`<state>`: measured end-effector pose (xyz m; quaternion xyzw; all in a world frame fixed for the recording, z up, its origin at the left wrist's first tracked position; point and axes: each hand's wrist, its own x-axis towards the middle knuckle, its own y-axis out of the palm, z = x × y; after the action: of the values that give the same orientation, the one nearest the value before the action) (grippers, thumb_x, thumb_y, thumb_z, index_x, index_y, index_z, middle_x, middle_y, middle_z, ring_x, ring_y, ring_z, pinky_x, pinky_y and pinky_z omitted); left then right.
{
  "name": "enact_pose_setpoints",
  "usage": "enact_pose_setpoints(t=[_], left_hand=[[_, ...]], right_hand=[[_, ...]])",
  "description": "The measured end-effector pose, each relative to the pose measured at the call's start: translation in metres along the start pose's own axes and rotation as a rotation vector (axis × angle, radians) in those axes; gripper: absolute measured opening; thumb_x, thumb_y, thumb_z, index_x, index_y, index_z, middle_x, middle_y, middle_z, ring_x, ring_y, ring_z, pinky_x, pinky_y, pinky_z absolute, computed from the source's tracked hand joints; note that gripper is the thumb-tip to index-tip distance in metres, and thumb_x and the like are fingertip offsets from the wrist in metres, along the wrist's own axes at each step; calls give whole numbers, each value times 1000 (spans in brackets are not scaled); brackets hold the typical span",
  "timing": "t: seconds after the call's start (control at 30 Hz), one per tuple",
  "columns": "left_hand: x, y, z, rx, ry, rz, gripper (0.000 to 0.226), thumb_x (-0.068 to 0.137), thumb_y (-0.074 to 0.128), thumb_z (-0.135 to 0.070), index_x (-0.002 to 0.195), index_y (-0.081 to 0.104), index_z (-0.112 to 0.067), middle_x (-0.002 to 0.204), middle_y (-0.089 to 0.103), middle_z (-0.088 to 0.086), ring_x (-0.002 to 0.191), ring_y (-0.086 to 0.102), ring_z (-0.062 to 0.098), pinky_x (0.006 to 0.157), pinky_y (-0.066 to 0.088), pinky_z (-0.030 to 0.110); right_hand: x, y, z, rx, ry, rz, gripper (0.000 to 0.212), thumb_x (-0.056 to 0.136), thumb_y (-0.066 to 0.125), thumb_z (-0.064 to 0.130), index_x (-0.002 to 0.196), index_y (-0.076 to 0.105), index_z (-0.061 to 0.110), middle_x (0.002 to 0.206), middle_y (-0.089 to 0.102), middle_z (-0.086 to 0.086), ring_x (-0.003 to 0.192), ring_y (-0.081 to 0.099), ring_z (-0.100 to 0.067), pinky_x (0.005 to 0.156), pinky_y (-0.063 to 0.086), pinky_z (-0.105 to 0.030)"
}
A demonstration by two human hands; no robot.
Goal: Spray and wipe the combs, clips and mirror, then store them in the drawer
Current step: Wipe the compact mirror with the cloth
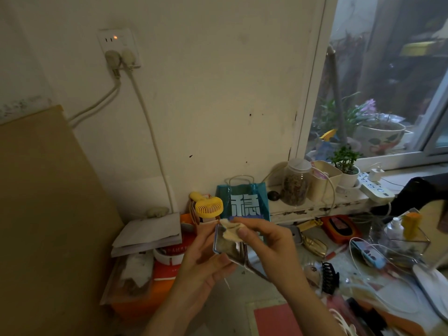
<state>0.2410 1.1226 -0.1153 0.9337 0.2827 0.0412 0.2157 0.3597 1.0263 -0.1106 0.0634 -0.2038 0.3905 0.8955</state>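
Mirror (pixel 226 248) wiping underway: left hand (pixel 206 260) grips it from below, right hand (pixel 264 241) pinches the cloth (pixel 230 230) against the glass; next, rub across

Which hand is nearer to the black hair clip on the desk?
Right. The right hand is up and left of the black hair clip, its forearm passing close beside it. The left hand, holding the mirror, is farther left.

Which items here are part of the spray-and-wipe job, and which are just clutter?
Job: folding mirror gripped by left hand; cloth pinched against it by right hand; black claw clip on the desk.

Clutter: yellow fan, teal bag, jar, power strip.
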Motion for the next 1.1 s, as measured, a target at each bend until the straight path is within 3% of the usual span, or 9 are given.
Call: enact_pose_setpoints(t=[0.13, 0.3, 0.4, 0.5, 0.57, 0.67, 0.77, 0.93, 1.1], left_hand=[[-1, 0, 0, 7, -8, -21, 56, 67, 73, 0, 118, 59, -19, 108, 70, 10, 99, 67, 31, 71, 59, 36], [0, -5, 0, 64, -3, -31, 56, 72, 63, 2, 124, 55, -18, 113, 69, 8, 103, 66, 30, 82, 57, 43], [0, -6, 1, 55, -17, -45, 53, 73, 62, 4, 120, 58, -18, 110, 70, 8, 100, 68, 29, 76, 58, 39], [0, -8, 3, 37, -39, -44, 53, 70, 63, 4, 118, 59, -17, 109, 70, 10, 98, 68, 29, 73, 59, 36], [0, -10, 4, 32, -53, -49, 56, 69, 64, 3, 120, 58, -17, 111, 70, 10, 100, 67, 30, 76, 59, 39], [0, -9, 4, 39, -53, -45, 59, 68, 65, 1, 123, 57, -19, 116, 68, 9, 103, 66, 31, 81, 57, 45], [0, -6, 5, 39, -55, -29, 55, 69, 69, -1, 119, 58, -21, 111, 70, 7, 99, 68, 29, 78, 58, 42], [0, -9, 7, 11, -65, -16, 58, 71, 73, -3, 124, 56, -16, 119, 65, 15, 106, 64, 34, 83, 56, 45], [1, -13, 10, 15, -46, -37, 55, 68, 64, 2, 119, 58, -19, 112, 69, 12, 102, 66, 32, 76, 58, 41]], right_hand=[[0, 7, -2, -71, 3, 69, 22, 79, 64, 37, 98, 73, 29, 97, 73, 8, 95, 65, -4, 75, 52, -15], [-4, 4, -7, -97, -28, 122, 30, 85, 58, 36, 106, 71, 19, 101, 72, 6, 97, 66, -9, 78, 52, -20], [-10, 2, -5, -62, 0, 152, 26, 85, 60, 32, 104, 72, 17, 98, 73, 7, 95, 67, -10, 80, 53, -23], [-13, -2, -5, -7, 33, 169, 18, 86, 63, 20, 99, 74, 19, 96, 74, 6, 94, 68, -12, 81, 54, -27], [-12, -3, -3, 13, 30, 147, 16, 85, 64, 25, 97, 75, 26, 96, 74, 5, 95, 68, -14, 83, 55, -31], [-8, -1, 3, 105, 44, 56, 15, 84, 66, 28, 92, 74, 39, 95, 74, 7, 93, 69, -12, 76, 55, -23], [-5, 3, 2, 106, 45, 29, 18, 84, 66, 25, 92, 74, 39, 97, 74, 7, 96, 67, -11, 77, 53, -21], [-10, 8, -6, 21, 45, 67, 21, 81, 65, 30, 100, 74, 29, 98, 73, 6, 96, 67, -12, 77, 53, -20], [-16, 5, -2, 52, 37, 140, 19, 85, 64, 8, 100, 74, 17, 95, 74, 6, 93, 68, -12, 78, 52, -18]])
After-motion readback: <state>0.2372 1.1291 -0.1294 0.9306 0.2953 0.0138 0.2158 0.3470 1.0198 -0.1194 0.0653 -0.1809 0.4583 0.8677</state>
